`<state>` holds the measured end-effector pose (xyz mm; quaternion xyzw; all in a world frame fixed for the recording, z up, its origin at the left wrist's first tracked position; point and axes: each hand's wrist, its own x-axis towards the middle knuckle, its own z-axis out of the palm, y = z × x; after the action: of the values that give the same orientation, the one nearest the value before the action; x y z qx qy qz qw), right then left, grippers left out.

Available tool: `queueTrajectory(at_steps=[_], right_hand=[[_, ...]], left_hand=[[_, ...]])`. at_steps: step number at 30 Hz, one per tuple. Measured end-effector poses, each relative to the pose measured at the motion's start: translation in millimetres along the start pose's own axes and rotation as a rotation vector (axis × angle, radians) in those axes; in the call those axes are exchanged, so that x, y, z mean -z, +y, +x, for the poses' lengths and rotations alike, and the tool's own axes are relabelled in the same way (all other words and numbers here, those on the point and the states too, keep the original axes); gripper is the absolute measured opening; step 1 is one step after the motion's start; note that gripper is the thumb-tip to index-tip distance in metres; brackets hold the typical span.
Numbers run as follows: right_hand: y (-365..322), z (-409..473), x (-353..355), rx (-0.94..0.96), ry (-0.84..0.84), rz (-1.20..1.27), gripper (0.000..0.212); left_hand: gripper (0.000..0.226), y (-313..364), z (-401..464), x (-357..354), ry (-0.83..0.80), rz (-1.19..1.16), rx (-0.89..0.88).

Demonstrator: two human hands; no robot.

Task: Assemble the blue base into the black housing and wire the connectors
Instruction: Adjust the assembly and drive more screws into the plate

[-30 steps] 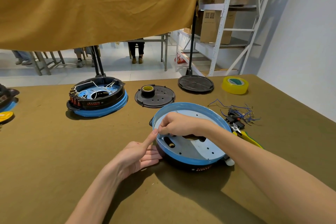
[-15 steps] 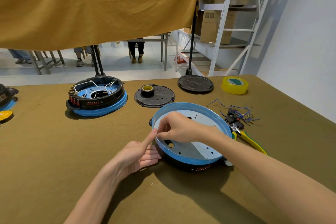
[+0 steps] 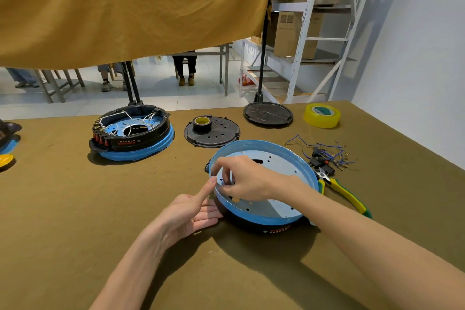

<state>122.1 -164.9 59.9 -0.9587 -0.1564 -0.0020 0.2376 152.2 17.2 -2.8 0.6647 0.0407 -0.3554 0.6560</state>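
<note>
Olive-brown cloth, coarse and slightly creased, covers the table (image 3: 75, 221) that carries everything. On it, the biggest task piece is the blue base (image 3: 276, 166): a round, shallow dish with a glossy blue rim and a pale, matte metal floor drilled with small holes and a couple of larger cut-outs. It sits nested in the black housing (image 3: 251, 224), a smooth dark plastic ring showing only below the near rim, with small red lettering on its wall. So the seating step looks done or nearly so (whether it is fully home I cannot tell), while no wires run across this base, so the wiring appears untouched.

A finished-looking unit (image 3: 130, 131) stands well apart at the far left, its white wires looped over the blue floor, likely a model of the end state.

Next in size, the right hand (image 3: 249, 181) hovers over the left part of the dish with fingers curled down, thumb and forefinger drawn together as if pinching something tiny; what it holds, if anything, is too small to see. The left hand (image 3: 193, 211) lies against the housing's near-left side, fingers straight and relaxed, forefinger raised to touch the blue rim.

Beyond lie a black perforated disc (image 3: 219, 136) carrying a tape roll (image 3: 202, 124), and a translucent yellow tape roll (image 3: 322, 115).

Smallest, just right of the base: yellow-handled cutters (image 3: 344, 192), then thin blue wires (image 3: 324, 148) with black connectors (image 3: 322, 165), loose and tangled, waiting to be fitted.
</note>
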Motion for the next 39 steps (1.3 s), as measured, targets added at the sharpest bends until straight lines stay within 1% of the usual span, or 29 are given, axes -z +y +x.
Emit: queueTrajectory(at_steps=[2,5,6,8,10,13,14,16,19,23,24,25,26,27,29,31,32,34,35,37,38,39], right_hand=[[0.2,-1.4,-1.6,-0.004,0.008,-0.036,0.014],[0.6,-1.3,-3.0,-0.053,0.022,-0.118,0.026],[1.3,-2.1,-1.9,-0.055,0.019,-0.105,0.024],[2.0,-4.7,1.4,-0.031,0.006,-0.041,0.014],[0.8,-6.7,2.8,-0.012,0.001,-0.052,0.009],[-3.1,-6.2,-1.0,-0.041,0.007,-0.130,0.029],[-4.2,-7.2,-1.8,-0.050,0.024,-0.134,0.031],[-2.4,-15.4,0.1,-0.085,0.130,-0.076,0.026],[9.5,-39.4,6.9,-0.188,0.371,0.007,0.018],[35.6,-76.7,12.9,-0.401,0.743,0.013,0.016],[43.1,-85.0,15.1,-0.460,0.813,0.030,0.016],[50.6,-92.3,17.3,-0.523,0.846,0.035,0.016],[57.9,-98.4,18.7,-0.590,0.831,0.021,0.015],[65.4,-103.1,18.9,-0.660,0.768,-0.013,0.014],[76.4,-108.4,17.0,-0.770,0.554,-0.105,0.016],[82.0,-109.3,13.5,-0.796,0.362,-0.184,0.016],[81.7,-109.4,12.3,-0.798,0.300,-0.197,0.023],[82.1,-106.9,9.5,-0.803,0.222,-0.229,0.039],[81.4,-105.0,8.6,-0.812,0.185,-0.265,0.041],[77.0,-101.2,7.3,-0.852,0.124,-0.312,0.032],[73.9,-99.2,8.0,-0.869,0.135,-0.308,0.027],[70.4,-97.5,9.5,-0.877,0.180,-0.296,0.021]], left_hand=[[0.093,0.3,-0.2,0.3,0.000,0.001,-0.002],[0.092,0.5,-0.8,0.4,-0.003,-0.001,0.009],[0.091,0.5,-1.1,1.0,-0.008,-0.001,0.010],[0.091,0.6,-1.8,2.8,-0.023,0.007,0.008],[0.092,1.5,-3.3,4.1,-0.041,0.016,0.012],[0.091,1.7,-6.3,4.4,-0.059,0.018,0.012],[0.091,1.8,-6.7,4.5,-0.055,0.016,0.010],[0.093,1.6,-6.9,2.9,-0.038,0.020,0.007],[0.095,1.2,-7.4,-3.3,0.019,0.009,-0.002],[0.092,2.0,-6.4,-5.2,0.151,-0.116,-0.061],[0.093,2.1,-7.0,-2.2,0.178,-0.148,-0.076],[0.095,1.6,-7.9,1.1,0.192,-0.179,-0.085],[0.097,0.6,-9.2,3.9,0.195,-0.207,-0.091],[0.099,0.0,-10.9,5.8,0.195,-0.228,-0.097],[0.100,-0.7,-13.8,8.5,0.205,-0.243,-0.106],[0.100,-0.8,-16.0,13.0,0.214,-0.257,-0.103],[0.100,-0.8,-17.2,16.5,0.213,-0.265,-0.098],[0.102,-0.9,-19.3,23.2,0.195,-0.253,-0.083],[0.103,-1.3,-20.1,25.3,0.182,-0.241,-0.077],[0.102,-2.6,-20.5,26.3,0.164,-0.220,-0.067],[0.101,-2.8,-20.3,25.7,0.158,-0.209,-0.062],[0.100,-2.7,-20.0,25.0,0.151,-0.200,-0.059]])
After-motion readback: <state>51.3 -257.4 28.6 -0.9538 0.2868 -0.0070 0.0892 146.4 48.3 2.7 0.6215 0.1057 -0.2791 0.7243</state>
